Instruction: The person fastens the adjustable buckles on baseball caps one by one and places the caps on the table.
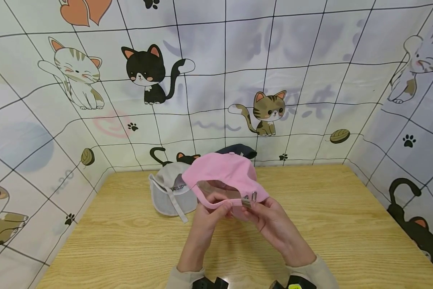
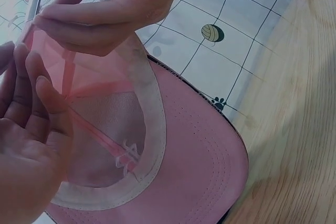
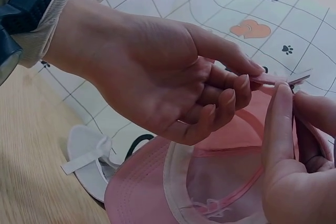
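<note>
A pink baseball cap [image 1: 223, 170] is held up over the table with its back opening facing me. My left hand [image 1: 210, 216] pinches the cap's back strap [image 3: 265, 80] between thumb and fingers; its other fingers are loosely bent. At the strap's right end, my right hand [image 1: 268, 218] pinches beside the metal buckle [image 1: 246, 202]. The inside of the crown and the pink brim [image 2: 202, 145] show below the hands in the left wrist view. Fingers partly hide where strap and buckle meet.
A light grey cap [image 1: 173, 202] with a loose strap lies behind and left of the pink cap. A dark navy cap [image 1: 239, 150] is partly hidden behind it. The wooden table [image 1: 328, 224] meets a cat-printed cloth wall [image 1: 209, 96] at the back and sides.
</note>
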A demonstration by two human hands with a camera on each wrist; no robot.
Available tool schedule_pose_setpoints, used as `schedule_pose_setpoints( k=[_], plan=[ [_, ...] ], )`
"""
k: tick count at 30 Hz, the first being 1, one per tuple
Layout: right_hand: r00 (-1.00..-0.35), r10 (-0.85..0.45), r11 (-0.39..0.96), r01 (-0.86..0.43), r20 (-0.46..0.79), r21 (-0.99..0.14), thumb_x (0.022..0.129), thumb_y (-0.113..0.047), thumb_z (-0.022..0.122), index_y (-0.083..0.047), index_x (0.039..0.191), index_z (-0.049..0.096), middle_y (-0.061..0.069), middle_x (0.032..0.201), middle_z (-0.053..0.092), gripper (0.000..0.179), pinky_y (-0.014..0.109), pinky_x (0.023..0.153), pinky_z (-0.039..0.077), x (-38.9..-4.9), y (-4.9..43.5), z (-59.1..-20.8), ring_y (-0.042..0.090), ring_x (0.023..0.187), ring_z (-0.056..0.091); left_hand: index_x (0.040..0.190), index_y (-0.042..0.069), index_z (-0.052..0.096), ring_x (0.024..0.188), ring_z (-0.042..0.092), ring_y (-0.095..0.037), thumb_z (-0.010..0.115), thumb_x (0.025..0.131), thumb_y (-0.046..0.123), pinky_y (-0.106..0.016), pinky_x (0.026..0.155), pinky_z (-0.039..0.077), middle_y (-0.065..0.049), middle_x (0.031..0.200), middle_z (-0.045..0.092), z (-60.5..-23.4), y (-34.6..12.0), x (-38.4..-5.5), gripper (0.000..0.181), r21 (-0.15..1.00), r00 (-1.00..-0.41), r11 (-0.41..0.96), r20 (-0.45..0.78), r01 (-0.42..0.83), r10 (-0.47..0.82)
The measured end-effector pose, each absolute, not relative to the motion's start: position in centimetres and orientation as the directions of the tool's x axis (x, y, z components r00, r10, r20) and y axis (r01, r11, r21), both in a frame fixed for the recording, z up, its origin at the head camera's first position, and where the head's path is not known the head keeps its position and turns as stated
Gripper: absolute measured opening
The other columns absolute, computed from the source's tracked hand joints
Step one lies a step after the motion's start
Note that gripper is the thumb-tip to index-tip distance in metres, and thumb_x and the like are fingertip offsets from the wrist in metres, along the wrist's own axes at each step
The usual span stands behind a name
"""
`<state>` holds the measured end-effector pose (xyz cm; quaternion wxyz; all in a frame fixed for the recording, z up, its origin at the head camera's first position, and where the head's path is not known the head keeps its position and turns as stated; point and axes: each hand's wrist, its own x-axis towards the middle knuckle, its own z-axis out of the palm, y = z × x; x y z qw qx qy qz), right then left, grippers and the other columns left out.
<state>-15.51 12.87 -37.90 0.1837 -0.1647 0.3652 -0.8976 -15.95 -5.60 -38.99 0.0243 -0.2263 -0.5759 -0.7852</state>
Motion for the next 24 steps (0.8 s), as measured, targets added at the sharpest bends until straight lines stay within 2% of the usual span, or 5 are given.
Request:
schedule_pose_setpoints(
  k=[6,10,18,24],
  plan=[
    [-0.878,-0.446,-0.680,0.206,0.174,-0.704,0.093,0.005,0.038,0.000,0.115,0.041,0.009,0.106,0.052,0.023,0.022,0.083,0.045,-15.52,12.57,-38.04,0.016,0.093,0.059,0.092,-0.008,0.051,0.068,0.056,-0.014,0.055,0.087,0.003,-0.035,0.064,0.050,-0.005,0.077,0.056,-38.76,-5.56,-15.83,0.013,0.880,-0.888,-0.360,0.403,0.311,0.219],
    [-0.876,-0.447,-0.686,0.205,0.182,-0.698,0.093,0.006,0.037,0.000,0.114,0.042,0.009,0.105,0.052,0.023,0.022,0.082,0.045,-15.55,12.47,-38.08,0.016,0.093,0.059,0.094,-0.012,0.049,0.069,0.057,-0.014,0.052,0.088,0.001,-0.033,0.064,0.050,-0.004,0.078,0.057,-38.73,-5.55,-15.77,0.014,0.868,-0.878,-0.378,0.423,0.321,0.223],
    [-0.881,-0.444,-0.667,0.202,0.164,-0.718,0.092,0.004,0.040,-0.001,0.113,0.043,0.008,0.105,0.052,0.022,0.021,0.083,0.045,-15.51,12.51,-38.02,0.015,0.093,0.058,0.093,-0.004,0.053,0.071,0.059,-0.017,0.055,0.088,0.006,-0.032,0.066,0.050,-0.006,0.077,0.059,-38.72,-5.54,-15.78,0.011,0.890,-0.900,-0.365,0.370,0.271,0.232],
    [-0.864,-0.470,-0.663,0.213,0.178,-0.718,0.093,0.003,0.039,0.001,0.114,0.044,0.014,0.109,0.055,0.022,0.023,0.083,0.044,-15.53,12.54,-37.98,0.024,0.100,0.058,0.093,0.000,0.056,0.076,0.057,-0.018,0.056,0.088,0.007,-0.031,0.068,0.049,-0.006,0.084,0.060,-38.73,-5.37,-15.84,0.009,0.889,-0.901,-0.366,0.371,0.275,0.224]
  ],
)
